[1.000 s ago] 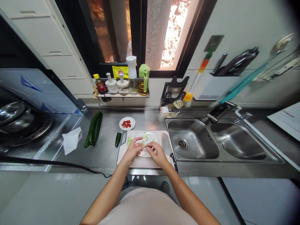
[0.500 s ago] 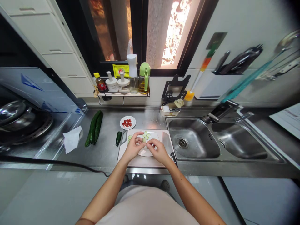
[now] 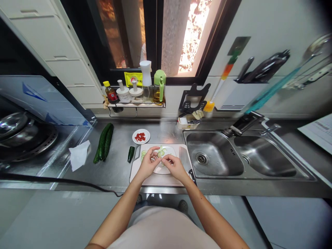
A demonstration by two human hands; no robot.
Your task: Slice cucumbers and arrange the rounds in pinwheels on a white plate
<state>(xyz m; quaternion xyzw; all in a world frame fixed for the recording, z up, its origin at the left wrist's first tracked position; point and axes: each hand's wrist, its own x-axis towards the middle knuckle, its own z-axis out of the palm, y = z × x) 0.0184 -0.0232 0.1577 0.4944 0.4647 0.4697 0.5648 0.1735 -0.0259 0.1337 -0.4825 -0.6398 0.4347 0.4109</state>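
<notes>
My left hand [image 3: 149, 161] is above the left part of a white plate [image 3: 158, 171], its thumb and fingers pinched around a thin pale green cucumber slice [image 3: 159, 155]. Close beside it, my right hand [image 3: 173, 165] has its thumb and index finger pressed together near the same slice; whatever is between those fingertips is too small to make out. More cucumber slices [image 3: 163, 148] lie on the plate, and others [image 3: 143, 154] rest on the cutting board [image 3: 153, 181] to its left. A knife [image 3: 184, 157] lies at the board's right side.
A dark green cucumber piece [image 3: 131, 154] and a small plate with red pieces [image 3: 141, 142] are by the board. Whole cucumbers [image 3: 104, 142] and a white cloth [image 3: 79, 155] lie left. A double sink [image 3: 215, 155] is right, a condiment shelf [image 3: 137, 104] behind.
Both hands stay nearly in place over the plate, with only slight finger movement around the slice. The whole view has shifted very slightly.
</notes>
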